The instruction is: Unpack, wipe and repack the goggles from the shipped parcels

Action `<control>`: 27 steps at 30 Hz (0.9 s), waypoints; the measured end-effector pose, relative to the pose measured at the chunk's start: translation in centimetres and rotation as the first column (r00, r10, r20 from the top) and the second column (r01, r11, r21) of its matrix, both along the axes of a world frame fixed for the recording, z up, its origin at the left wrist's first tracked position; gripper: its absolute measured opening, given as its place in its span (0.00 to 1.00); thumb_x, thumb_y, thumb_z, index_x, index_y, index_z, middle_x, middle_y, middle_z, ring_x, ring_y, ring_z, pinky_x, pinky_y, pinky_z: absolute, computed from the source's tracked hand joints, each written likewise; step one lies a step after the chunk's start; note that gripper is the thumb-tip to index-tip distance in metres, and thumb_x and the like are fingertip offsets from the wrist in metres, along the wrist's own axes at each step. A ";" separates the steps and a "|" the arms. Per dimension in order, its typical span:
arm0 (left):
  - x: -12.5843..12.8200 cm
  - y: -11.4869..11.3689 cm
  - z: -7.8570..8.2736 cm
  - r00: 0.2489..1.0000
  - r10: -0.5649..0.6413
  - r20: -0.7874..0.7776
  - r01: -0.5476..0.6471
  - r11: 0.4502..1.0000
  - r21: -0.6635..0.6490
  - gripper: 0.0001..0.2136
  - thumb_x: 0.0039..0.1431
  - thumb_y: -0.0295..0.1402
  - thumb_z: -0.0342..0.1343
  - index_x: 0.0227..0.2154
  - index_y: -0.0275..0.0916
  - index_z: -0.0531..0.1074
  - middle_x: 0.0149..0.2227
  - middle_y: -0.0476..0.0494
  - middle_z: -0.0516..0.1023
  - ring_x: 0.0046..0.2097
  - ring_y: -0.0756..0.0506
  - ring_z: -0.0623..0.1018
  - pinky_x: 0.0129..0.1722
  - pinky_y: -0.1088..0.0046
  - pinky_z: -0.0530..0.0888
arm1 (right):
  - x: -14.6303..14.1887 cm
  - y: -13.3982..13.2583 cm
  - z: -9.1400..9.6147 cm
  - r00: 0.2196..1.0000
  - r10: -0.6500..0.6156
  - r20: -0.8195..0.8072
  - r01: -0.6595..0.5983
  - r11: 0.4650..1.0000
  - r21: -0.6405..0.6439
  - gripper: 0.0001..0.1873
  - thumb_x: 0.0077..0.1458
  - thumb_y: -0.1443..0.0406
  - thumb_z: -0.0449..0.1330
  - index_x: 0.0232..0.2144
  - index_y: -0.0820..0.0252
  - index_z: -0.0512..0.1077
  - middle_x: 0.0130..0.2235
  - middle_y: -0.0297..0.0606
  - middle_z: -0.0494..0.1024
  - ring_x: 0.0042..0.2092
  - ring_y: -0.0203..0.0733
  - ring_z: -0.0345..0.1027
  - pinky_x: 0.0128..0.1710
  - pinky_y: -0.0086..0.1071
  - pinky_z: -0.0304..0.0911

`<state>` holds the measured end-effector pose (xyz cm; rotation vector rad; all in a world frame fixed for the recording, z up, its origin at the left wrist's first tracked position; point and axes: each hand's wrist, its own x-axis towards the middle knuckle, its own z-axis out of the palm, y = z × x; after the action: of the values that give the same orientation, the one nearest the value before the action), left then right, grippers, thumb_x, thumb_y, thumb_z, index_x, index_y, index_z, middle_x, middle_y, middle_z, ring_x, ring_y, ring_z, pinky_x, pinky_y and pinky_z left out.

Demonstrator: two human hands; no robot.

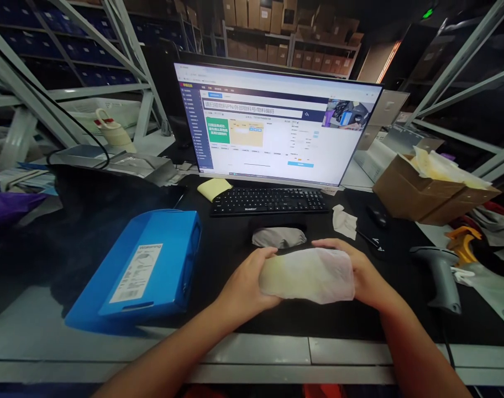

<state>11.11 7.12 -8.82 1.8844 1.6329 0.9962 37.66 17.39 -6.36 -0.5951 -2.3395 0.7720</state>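
Between my two hands is a whitish, translucent wrapped package [308, 275], faintly yellow on its left side. My left hand [246, 279] grips its left end, thumb along the top. Around the right end curls my right hand [362, 271]. What is inside the wrapping cannot be made out. Just behind the package lies a small grey wrapped bundle [279, 237] on the black mat [318, 320]. To the left, apart from my left hand, a blue box [164, 260] with a white printed label [136, 272] rests on the desk.
A black keyboard [271, 200] sits before the lit monitor [277, 132], with a yellow notepad [214, 189] beside it. On the right are a mouse [377, 215], a crumpled tissue [344, 221], a grey barcode scanner [441, 276] and a cardboard box [426, 190]. Metal frame posts flank the desk.
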 end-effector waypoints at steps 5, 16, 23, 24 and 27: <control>-0.4 0.7 -0.2 0.945 0.035 0.326 0.029 0.981 -0.192 0.19 0.50 0.34 0.65 0.46 0.39 0.71 0.37 0.45 0.77 0.34 0.47 0.76 0.34 0.70 0.74 | 4.5 1.9 1.6 0.985 -0.172 -0.015 0.171 0.985 -0.024 0.24 0.49 0.61 0.72 0.50 0.52 0.77 0.54 0.44 0.76 0.52 0.52 0.74 0.53 0.38 0.69; 0.7 1.1 -0.5 0.641 0.125 0.758 0.213 0.919 -0.332 0.32 0.46 0.44 0.70 0.49 0.35 0.63 0.40 0.39 0.78 0.34 0.46 0.79 0.29 0.73 0.77 | 2.7 1.7 0.7 0.996 -0.086 0.003 0.085 0.982 -0.171 0.27 0.51 0.61 0.69 0.54 0.56 0.73 0.54 0.46 0.76 0.52 0.52 0.73 0.53 0.41 0.69; -1.5 1.4 0.5 0.783 0.116 0.611 0.151 0.917 -0.368 0.26 0.49 0.36 0.65 0.49 0.35 0.64 0.38 0.41 0.78 0.31 0.46 0.78 0.27 0.73 0.75 | 9.6 4.5 0.8 0.979 -0.200 -0.033 0.198 0.979 -0.049 0.28 0.44 0.54 0.75 0.49 0.48 0.79 0.55 0.44 0.76 0.57 0.56 0.70 0.59 0.50 0.62; -1.8 1.4 0.6 0.850 0.074 0.522 0.149 0.915 -0.374 0.23 0.51 0.34 0.63 0.49 0.36 0.64 0.37 0.43 0.77 0.31 0.46 0.77 0.28 0.72 0.74 | 11.1 4.8 0.8 0.961 -0.268 -0.067 0.265 0.963 -0.048 0.28 0.43 0.53 0.74 0.48 0.49 0.79 0.54 0.44 0.77 0.56 0.56 0.70 0.59 0.50 0.63; -2.0 0.8 1.0 1.000 -0.026 -0.006 0.022 0.949 -0.316 0.20 0.55 0.26 0.56 0.52 0.41 0.67 0.37 0.45 0.78 0.36 0.43 0.80 0.36 0.67 0.75 | 14.4 5.2 0.5 0.862 -0.480 -0.164 0.484 0.875 -0.015 0.28 0.42 0.50 0.74 0.46 0.52 0.80 0.52 0.44 0.78 0.55 0.57 0.71 0.58 0.51 0.64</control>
<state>9.12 7.88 -7.80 1.6902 1.6582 0.6680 52.08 22.54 -5.83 -1.0162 -1.9247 0.5280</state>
